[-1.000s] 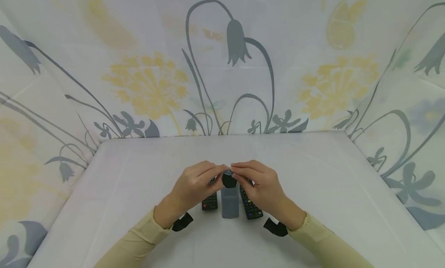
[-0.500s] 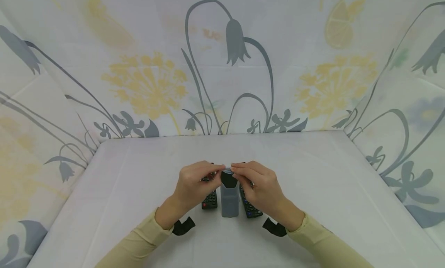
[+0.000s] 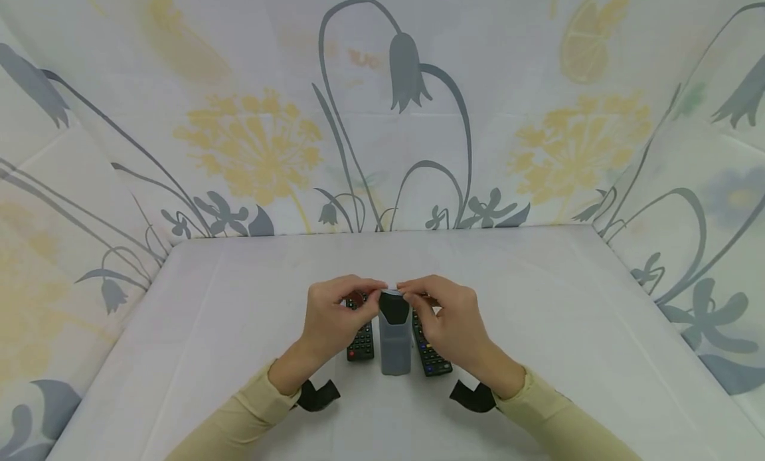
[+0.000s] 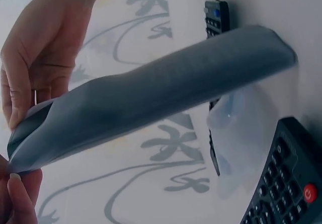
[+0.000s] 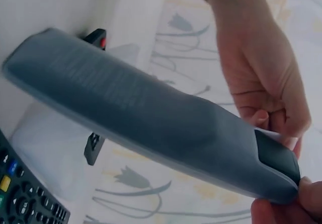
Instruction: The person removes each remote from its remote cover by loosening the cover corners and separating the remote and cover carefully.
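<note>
A remote control in a blue-grey translucent sleeve [image 3: 396, 348] is held slanting up from the table, its lower end at the tabletop. At its upper end the sleeve is open and the remote's dark end [image 3: 394, 308] shows. My left hand [image 3: 337, 311] pinches the left side of that upper rim between thumb and fingers. On the right side of the rim, my right hand [image 3: 451, 313] pinches likewise. Faint printed text shows through the sleeve [image 5: 136, 103] in the right wrist view.
A black remote [image 3: 360, 341] with a red button lies to the left, another black remote [image 3: 431, 351] to the right. A whitish translucent thing [image 4: 244, 133] lies between them, behind the sleeve. Patterned cloth walls [image 3: 382, 149] enclose the white table [image 3: 239, 275].
My left fingers have shifted slightly left on the rim, and a gap now shows between thumb and forefinger. The right thumb has also shifted slightly. The sleeved remote stays nearly in place.
</note>
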Action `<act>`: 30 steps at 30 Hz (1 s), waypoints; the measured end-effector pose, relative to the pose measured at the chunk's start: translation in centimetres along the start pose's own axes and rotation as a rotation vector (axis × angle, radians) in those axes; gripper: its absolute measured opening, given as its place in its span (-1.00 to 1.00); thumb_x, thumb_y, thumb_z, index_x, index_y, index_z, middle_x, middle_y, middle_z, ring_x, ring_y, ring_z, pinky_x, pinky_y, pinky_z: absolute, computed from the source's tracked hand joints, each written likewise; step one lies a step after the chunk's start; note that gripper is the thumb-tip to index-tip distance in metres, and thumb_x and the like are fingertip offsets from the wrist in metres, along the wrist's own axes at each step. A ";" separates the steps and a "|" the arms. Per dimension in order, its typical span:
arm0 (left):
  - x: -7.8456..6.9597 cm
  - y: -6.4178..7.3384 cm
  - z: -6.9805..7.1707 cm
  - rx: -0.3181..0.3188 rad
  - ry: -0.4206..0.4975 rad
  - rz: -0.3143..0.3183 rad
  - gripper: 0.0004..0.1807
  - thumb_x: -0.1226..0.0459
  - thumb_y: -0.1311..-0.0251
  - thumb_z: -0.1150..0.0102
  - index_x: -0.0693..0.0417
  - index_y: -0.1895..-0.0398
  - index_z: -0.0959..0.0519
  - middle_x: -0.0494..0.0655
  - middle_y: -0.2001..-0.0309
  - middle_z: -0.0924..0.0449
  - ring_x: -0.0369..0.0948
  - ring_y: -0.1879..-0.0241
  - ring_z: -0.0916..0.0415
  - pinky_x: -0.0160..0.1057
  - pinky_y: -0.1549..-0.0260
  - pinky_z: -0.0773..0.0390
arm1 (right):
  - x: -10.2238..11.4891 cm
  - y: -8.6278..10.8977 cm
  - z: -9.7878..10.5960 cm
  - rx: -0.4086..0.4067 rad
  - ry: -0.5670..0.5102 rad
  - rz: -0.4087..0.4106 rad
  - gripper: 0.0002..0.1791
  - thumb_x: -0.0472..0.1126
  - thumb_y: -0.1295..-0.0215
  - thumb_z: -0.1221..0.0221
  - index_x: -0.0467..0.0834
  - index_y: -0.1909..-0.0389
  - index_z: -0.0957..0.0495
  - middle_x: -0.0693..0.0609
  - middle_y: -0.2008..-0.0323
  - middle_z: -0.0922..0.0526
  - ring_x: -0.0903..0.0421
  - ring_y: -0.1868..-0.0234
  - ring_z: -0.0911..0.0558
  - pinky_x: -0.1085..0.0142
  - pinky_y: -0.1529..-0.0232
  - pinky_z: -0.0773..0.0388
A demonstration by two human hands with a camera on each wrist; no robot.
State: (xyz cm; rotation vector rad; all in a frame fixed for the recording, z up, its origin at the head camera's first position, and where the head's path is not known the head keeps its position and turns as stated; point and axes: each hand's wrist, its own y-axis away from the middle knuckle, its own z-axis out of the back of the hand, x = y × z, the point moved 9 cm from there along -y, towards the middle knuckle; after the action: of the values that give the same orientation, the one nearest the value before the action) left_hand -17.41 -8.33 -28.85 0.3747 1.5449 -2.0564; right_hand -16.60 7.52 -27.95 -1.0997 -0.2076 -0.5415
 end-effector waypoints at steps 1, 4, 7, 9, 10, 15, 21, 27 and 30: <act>0.2 0.0 0.0 0.000 0.010 0.028 -0.79 0.57 -0.06 -0.24 0.20 0.29 -0.74 -0.03 0.40 -0.73 -0.29 0.57 -0.59 -0.37 0.56 -0.59 | -0.3 0.0 0.0 0.004 -0.027 -0.034 -0.74 -0.59 -0.11 -0.29 -0.23 0.25 -0.66 -0.05 0.24 -0.75 0.10 0.36 -0.72 0.39 0.42 -0.63; 0.5 0.1 -0.1 -0.003 0.046 0.094 -0.78 0.59 -0.07 -0.25 0.20 0.28 -0.74 -0.02 0.38 -0.74 -0.27 0.56 -0.61 -0.34 0.54 -0.60 | -1.2 0.0 0.0 0.033 -0.093 -0.160 -0.78 -0.55 -0.18 -0.29 -0.19 0.27 -0.69 0.01 0.24 -0.76 0.08 0.33 -0.72 0.35 0.40 -0.64; 1.0 0.2 -0.3 -0.004 0.086 0.155 -0.78 0.60 -0.08 -0.26 0.22 0.26 -0.73 -0.01 0.36 -0.74 -0.25 0.54 -0.62 -0.32 0.54 -0.61 | -2.1 0.0 -0.2 0.067 -0.158 -0.271 -0.82 -0.51 -0.24 -0.27 -0.18 0.28 -0.70 0.03 0.25 -0.76 0.07 0.33 -0.69 0.35 0.46 -0.60; 1.2 0.4 -0.3 -0.008 0.104 0.192 -0.79 0.59 -0.10 -0.26 0.22 0.25 -0.73 0.00 0.36 -0.74 -0.23 0.54 -0.62 -0.32 0.53 -0.60 | -2.5 0.1 -0.3 0.088 -0.184 -0.327 -0.84 -0.48 -0.26 -0.26 -0.18 0.28 -0.71 0.04 0.25 -0.76 0.08 0.33 -0.68 0.34 0.49 -0.57; 1.3 0.4 -0.3 -0.011 0.111 0.211 -0.79 0.59 -0.11 -0.27 0.23 0.24 -0.73 0.00 0.36 -0.74 -0.23 0.53 -0.62 -0.31 0.53 -0.60 | -2.7 0.1 -0.3 0.097 -0.190 -0.350 -0.85 -0.47 -0.28 -0.25 -0.17 0.28 -0.71 0.05 0.26 -0.76 0.10 0.31 -0.68 0.33 0.48 -0.56; 2.1 0.6 -0.3 -0.022 0.148 0.318 -0.83 0.54 -0.16 -0.29 0.24 0.22 -0.74 0.01 0.35 -0.74 -0.23 0.49 -0.62 -0.33 0.50 -0.60 | -3.7 0.3 -0.5 0.128 -0.192 -0.461 -0.88 -0.40 -0.32 -0.25 -0.14 0.28 -0.71 0.09 0.28 -0.75 0.14 0.33 -0.67 0.31 0.38 -0.60; 2.9 0.8 -0.5 -0.045 0.222 0.448 -0.82 0.55 -0.17 -0.27 0.31 0.17 -0.71 0.08 0.40 -0.71 -0.26 0.44 -0.61 -0.37 0.41 -0.61 | -4.6 0.6 -0.8 0.151 -0.235 -0.547 -0.90 -0.36 -0.36 -0.22 -0.16 0.28 -0.71 0.08 0.30 -0.74 0.05 0.34 -0.66 0.21 0.28 -0.62; 3.0 0.8 -0.5 -0.063 0.255 0.499 -0.84 0.55 -0.16 -0.27 0.33 0.20 -0.71 0.12 0.40 -0.70 -0.25 0.43 -0.62 -0.37 0.39 -0.62 | -5.1 0.6 -1.0 0.162 -0.290 -0.607 -0.91 -0.37 -0.37 -0.21 -0.21 0.26 -0.69 0.03 0.35 -0.70 -0.02 0.36 -0.66 0.23 0.28 -0.62; 3.1 0.8 -0.5 -0.067 0.271 0.513 -0.87 0.53 -0.16 -0.28 0.34 0.22 -0.70 0.13 0.39 -0.70 -0.26 0.41 -0.62 -0.37 0.38 -0.62 | -5.3 0.8 -1.2 0.161 -0.312 -0.630 -0.91 -0.36 -0.37 -0.20 -0.22 0.25 -0.69 0.02 0.35 -0.70 -0.08 0.34 -0.67 0.25 0.26 -0.63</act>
State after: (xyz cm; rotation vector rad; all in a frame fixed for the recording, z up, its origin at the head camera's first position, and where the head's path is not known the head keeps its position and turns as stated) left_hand -19.57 -8.77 -31.28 0.9480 1.4680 -1.5976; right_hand -20.89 8.39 -31.31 -0.9479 -0.8749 -0.8919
